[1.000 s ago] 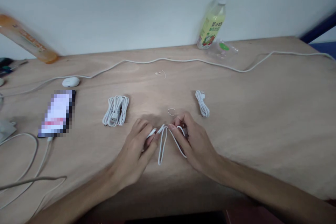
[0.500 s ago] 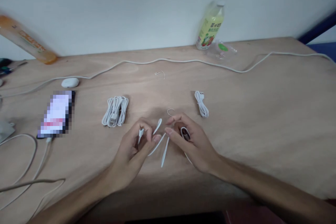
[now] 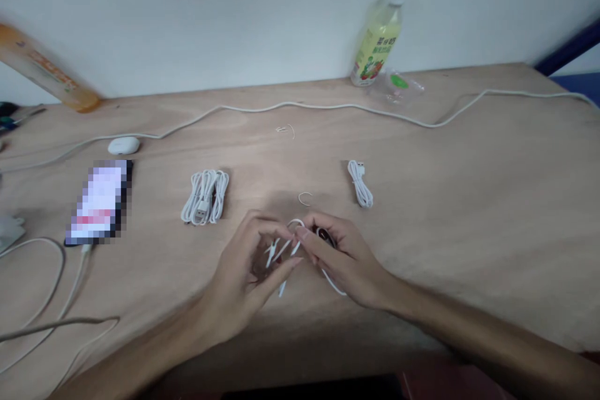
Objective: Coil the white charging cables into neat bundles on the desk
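Both my hands meet over the near middle of the wooden table, working a thin white cable. My left hand pinches folded strands of the cable between thumb and fingers. My right hand curls round another loop of the same cable, with a dark bit showing between its fingers. A loose end trails below my right hand. A small bent twist tie lies just beyond my fingers.
A bundled white cable lies to the left, a smaller coiled cable to the right. A phone and white case sit far left. A long cord crosses the back; a drink bottle stands by the wall.
The hanging cable loop has been gathered up: my hands moved closer together and the strands are now folded short between my fingers.
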Tool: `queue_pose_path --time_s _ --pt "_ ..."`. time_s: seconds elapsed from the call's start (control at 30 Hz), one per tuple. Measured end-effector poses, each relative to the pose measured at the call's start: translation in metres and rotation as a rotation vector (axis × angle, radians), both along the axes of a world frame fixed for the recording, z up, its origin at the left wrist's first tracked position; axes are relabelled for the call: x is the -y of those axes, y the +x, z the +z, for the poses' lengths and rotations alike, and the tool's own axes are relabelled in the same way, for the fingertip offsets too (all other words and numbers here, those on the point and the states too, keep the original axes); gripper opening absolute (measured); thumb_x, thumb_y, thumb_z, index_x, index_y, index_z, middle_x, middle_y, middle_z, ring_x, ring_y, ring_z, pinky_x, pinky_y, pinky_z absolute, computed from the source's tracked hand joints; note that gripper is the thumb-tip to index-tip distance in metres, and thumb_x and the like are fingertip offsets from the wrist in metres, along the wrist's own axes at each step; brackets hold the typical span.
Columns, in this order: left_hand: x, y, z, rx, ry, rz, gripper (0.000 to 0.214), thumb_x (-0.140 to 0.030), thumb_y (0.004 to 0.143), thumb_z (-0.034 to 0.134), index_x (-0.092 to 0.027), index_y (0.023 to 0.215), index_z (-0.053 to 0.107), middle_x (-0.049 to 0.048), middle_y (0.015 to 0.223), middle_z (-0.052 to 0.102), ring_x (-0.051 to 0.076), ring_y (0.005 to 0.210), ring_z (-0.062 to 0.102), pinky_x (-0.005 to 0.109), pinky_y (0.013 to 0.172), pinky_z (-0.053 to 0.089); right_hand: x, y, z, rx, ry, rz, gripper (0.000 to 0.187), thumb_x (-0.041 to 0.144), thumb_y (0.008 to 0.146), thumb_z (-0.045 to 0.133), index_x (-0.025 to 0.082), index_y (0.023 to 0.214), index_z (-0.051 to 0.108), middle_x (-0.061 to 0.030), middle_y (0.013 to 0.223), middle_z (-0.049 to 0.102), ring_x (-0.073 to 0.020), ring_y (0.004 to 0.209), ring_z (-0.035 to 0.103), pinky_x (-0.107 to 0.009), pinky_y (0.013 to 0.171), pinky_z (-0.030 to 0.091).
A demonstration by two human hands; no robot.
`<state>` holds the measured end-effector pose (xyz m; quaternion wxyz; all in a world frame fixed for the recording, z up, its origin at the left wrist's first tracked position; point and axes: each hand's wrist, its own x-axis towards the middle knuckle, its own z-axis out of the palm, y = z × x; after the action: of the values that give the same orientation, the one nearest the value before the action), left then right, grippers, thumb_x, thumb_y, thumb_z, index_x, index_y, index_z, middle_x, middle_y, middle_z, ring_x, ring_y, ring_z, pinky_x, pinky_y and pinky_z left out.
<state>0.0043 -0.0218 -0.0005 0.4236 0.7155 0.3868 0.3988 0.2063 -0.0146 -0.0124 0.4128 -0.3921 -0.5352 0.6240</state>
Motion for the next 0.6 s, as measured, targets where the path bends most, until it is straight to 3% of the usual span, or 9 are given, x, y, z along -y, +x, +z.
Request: queue_pose_path --time_s 0.07,0.17,0.27,0.37,0.5,0.6 --pt "-0.001 0.002 0.003 0.051 -0.108 0.050 0.036 -0.018 0.097 0.080 -0.030 0.129 0.066 0.0028 0.124 0.062 0.018 0.109 0.064 0.028 0.089 0.055 0.001 0.000 -0.002 -0.035 -0.026 -0.004 0.041 0.047 0.108 0.065 0.022 0.077 0.057 0.0076 0.062 0.046 -0.0088 0.054 0.037 -0.024 0.051 0.030" --pt "-0.006 0.003 0.007 0.150 -0.392 -0.005 0.055 -0.022 0.094 0.083 -0.031 0.144 0.061 0.0041 0.131 0.067 0.019 0.112 0.068 0.031 0.093 0.058 0.001 -0.001 -0.002 -0.095 -0.076 -0.008 0.041 0.049 0.108 0.066 0.022 0.078 0.059 0.0089 0.058 0.045 -0.0073 0.048 0.034 -0.022 0.046 0.028" --pt "-0.011 0.001 0.010 0.184 -0.598 -0.145 0.046 -0.024 0.093 0.084 -0.026 0.135 0.067 0.0030 0.118 0.073 0.020 0.112 0.069 0.034 0.100 0.055 -0.001 -0.002 0.002 -0.196 -0.112 -0.012 0.035 0.049 0.106 0.068 0.021 0.085 0.068 0.0102 0.054 0.044 -0.0061 0.044 0.031 -0.021 0.042 0.025" --pt "-0.013 0.000 0.014 0.164 -0.651 -0.230 0.021 -0.025 0.094 0.082 -0.021 0.112 0.071 0.0007 0.104 0.070 0.018 0.099 0.066 0.030 0.092 0.053 -0.005 -0.001 0.005 -0.266 -0.172 0.013 0.037 0.050 0.103 0.071 0.020 0.082 0.068 0.0081 0.059 0.055 -0.0032 0.038 0.031 -0.020 0.037 0.022" --pt "-0.012 0.000 0.019 0.111 -0.668 -0.243 0.021 -0.028 0.095 0.081 -0.021 0.108 0.067 -0.0022 0.096 0.062 0.015 0.085 0.056 0.028 0.080 0.048 -0.009 0.003 0.002 -0.291 -0.235 0.087 0.038 0.055 0.105 0.068 0.019 0.092 0.072 0.0032 0.072 0.073 -0.0011 0.032 0.033 -0.019 0.032 0.020" --pt "-0.011 -0.001 0.019 0.061 -0.630 -0.257 0.019 -0.032 0.097 0.079 -0.021 0.105 0.066 -0.0032 0.091 0.058 0.015 0.082 0.053 0.028 0.079 0.047 -0.009 0.005 -0.003 -0.293 -0.256 0.117 0.040 0.056 0.109 0.061 0.018 0.102 0.074 -0.0005 0.079 0.080 0.0000 0.030 0.033 -0.018 0.035 0.027"
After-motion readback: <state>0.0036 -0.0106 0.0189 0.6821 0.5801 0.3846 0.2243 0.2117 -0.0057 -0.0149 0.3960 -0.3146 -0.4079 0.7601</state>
